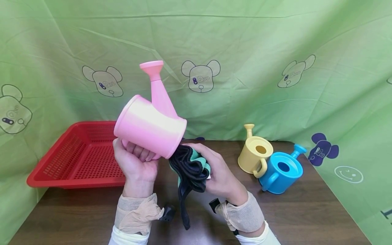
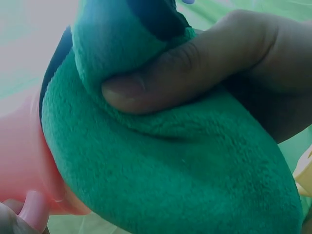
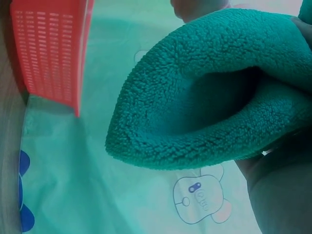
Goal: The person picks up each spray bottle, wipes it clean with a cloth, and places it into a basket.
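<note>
A pink watering can (image 1: 150,126) is held up off the table, tilted on its side with its spout pointing up. My left hand (image 1: 139,168) grips it from below by the handle, fingers curled. Bunched in my right hand (image 1: 222,175) is a cloth (image 1: 190,168), dark on one side and plush green on the other, with one end hanging down. The cloth touches the can's end on the right. In the left wrist view the right thumb pinches a fold of the green cloth (image 2: 165,170); the right wrist view shows that cloth (image 3: 161,112) folded over.
A red perforated plastic basket (image 1: 76,183) sits at the left of the brown wooden table (image 1: 306,217). On the right stand a yellow watering can (image 1: 249,158) and a blue watering can (image 1: 283,180), close together. Behind the table hangs a green printed curtain (image 1: 245,34).
</note>
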Tool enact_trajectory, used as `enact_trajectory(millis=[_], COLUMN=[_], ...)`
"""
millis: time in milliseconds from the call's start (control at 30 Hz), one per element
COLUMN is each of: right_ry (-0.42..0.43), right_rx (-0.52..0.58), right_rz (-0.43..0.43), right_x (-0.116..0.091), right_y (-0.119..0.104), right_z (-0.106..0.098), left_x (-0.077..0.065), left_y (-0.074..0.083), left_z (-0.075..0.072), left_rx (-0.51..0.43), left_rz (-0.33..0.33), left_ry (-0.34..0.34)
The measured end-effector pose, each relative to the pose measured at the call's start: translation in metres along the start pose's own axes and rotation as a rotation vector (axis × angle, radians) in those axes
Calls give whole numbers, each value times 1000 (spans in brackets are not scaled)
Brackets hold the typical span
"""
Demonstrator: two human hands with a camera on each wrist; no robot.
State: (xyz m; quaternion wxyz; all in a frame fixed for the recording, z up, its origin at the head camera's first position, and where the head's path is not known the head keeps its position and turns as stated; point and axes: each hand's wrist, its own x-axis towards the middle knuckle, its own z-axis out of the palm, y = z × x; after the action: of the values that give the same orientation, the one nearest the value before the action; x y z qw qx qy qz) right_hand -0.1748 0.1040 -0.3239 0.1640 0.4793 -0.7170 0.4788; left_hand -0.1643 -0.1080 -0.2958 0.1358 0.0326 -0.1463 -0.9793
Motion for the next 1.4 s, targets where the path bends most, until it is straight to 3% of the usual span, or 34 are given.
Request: enact_trajectory(millis=[667,1400], right_ry=[93,241], right_rx=[30,83], right_rz=[-11,-37], right_x=[-3,-4], right_y=[-4,-5], right_z=[-9,-18], left_x=[2,-2], left_y=[-2,-7], left_z=[2,2], left_rx=[-11,26], left_rz=[-26,-30], left_ry=[26,-28])
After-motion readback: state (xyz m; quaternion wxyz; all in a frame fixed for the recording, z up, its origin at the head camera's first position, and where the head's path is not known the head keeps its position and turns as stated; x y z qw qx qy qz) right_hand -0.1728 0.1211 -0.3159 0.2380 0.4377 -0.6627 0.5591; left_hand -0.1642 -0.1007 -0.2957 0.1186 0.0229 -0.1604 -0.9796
